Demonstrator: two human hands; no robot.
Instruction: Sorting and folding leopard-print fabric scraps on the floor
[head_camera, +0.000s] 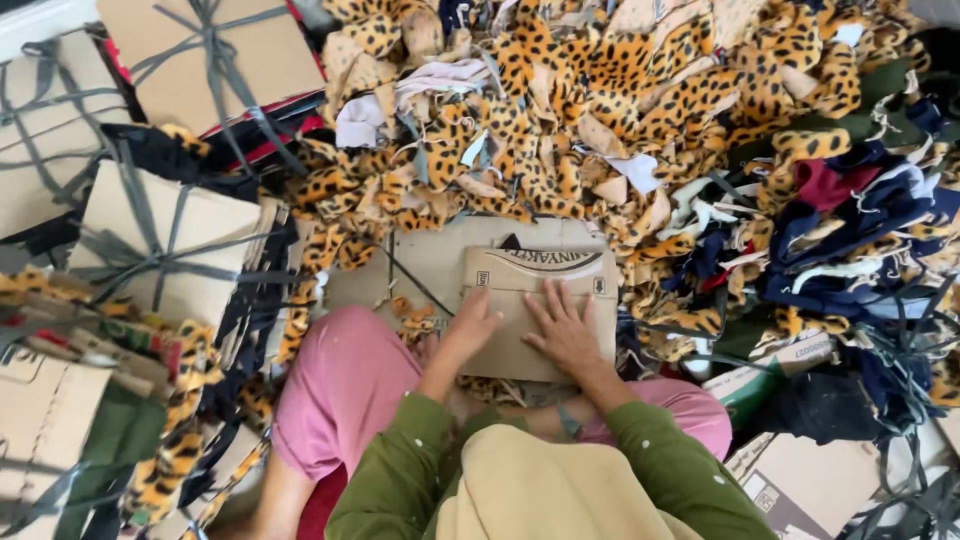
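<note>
Left hand and right hand pressed flat, fingers released, on a cardboard piece lying beneath both palms, pinning it down. Beyond the fingertips, heaped leopard-print fabric scraps; left of the left hand, tied cardboard bundles.

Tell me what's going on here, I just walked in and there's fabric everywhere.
A person in pink trousers sits on the floor, pressing a flat cardboard piece down with both palms: left hand at its left edge, right hand in the middle. Leopard-print scraps are heaped ahead, dark blue scraps to the right, and tied cardboard bundles stack on the left.
</note>
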